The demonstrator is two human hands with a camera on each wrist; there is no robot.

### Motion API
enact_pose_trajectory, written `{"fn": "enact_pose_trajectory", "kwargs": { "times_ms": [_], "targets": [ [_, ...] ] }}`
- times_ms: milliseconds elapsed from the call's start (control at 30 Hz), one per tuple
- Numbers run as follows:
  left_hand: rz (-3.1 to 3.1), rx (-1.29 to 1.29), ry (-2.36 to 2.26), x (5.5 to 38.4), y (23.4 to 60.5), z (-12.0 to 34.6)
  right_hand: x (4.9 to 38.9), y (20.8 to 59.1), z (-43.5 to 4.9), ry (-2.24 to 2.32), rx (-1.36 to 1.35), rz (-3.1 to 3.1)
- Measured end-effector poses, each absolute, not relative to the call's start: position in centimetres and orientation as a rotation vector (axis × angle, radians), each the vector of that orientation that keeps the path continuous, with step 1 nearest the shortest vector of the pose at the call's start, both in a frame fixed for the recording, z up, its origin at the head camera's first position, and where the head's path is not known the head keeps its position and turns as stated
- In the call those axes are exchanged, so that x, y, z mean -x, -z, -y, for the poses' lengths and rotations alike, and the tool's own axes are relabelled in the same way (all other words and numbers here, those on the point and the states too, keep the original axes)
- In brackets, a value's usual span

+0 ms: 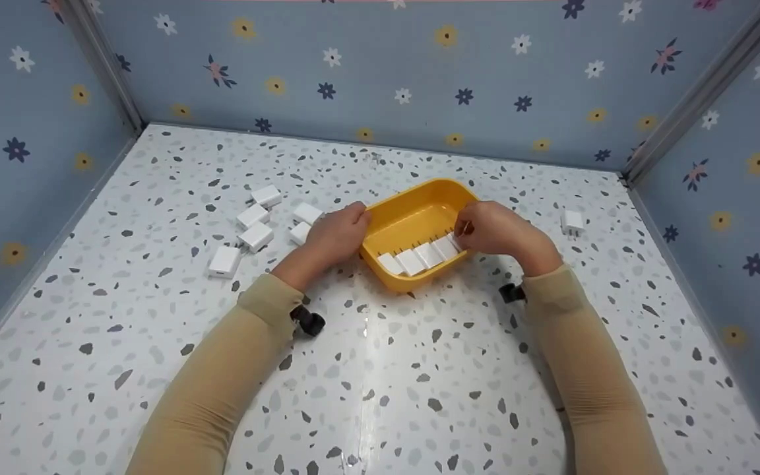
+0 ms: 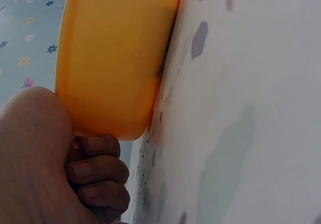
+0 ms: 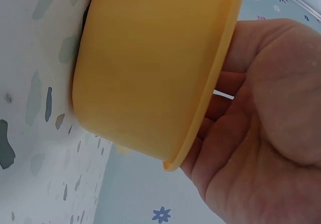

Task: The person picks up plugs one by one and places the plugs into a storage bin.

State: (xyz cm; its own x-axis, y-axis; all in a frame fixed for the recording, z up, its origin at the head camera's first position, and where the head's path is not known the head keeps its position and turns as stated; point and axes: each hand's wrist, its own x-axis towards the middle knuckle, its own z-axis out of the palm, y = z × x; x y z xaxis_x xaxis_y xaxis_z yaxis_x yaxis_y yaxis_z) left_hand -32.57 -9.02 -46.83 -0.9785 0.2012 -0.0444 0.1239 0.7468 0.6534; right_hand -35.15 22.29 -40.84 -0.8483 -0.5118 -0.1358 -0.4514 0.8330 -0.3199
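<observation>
A yellow plastic tub (image 1: 398, 221) sits at the middle of the speckled table. Inside it, a row of white plug chargers (image 1: 410, 262) lines the near wall, their prongs facing the far side. My left hand (image 1: 339, 234) grips the tub's left end; in the left wrist view the thumb is at the rim and the other fingers curl below it. Over the right end, my right hand (image 1: 493, 227) reaches in and pinches the rightmost white charger (image 1: 454, 241), which its fingers partly cover. In the right wrist view the tub's wall hides those fingertips.
Several loose white chargers (image 1: 256, 235) lie left of the tub, two of them close by my left hand. One more charger (image 1: 572, 222) lies to the right, prongs toward me. Flower-patterned blue panels (image 1: 393, 72) bound the table at the back and both sides.
</observation>
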Motion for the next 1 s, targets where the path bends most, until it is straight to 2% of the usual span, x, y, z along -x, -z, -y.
{"fn": "enact_pose_trajectory", "kwargs": {
  "times_ms": [433,733,1000],
  "targets": [
    [-2.821,-0.260,-1.063,32.6,46.9,8.9,35.0,40.4,-22.4,0.471,0.730,-2.825],
    [-2.809,-0.247,-1.073,32.6,46.7,9.0,35.2,39.3,-23.9,0.562,0.837,-2.944],
    [-2.819,-0.250,-1.050,32.7,46.7,8.8,35.9,38.7,-26.4,0.555,0.672,-3.077]
  ]
}}
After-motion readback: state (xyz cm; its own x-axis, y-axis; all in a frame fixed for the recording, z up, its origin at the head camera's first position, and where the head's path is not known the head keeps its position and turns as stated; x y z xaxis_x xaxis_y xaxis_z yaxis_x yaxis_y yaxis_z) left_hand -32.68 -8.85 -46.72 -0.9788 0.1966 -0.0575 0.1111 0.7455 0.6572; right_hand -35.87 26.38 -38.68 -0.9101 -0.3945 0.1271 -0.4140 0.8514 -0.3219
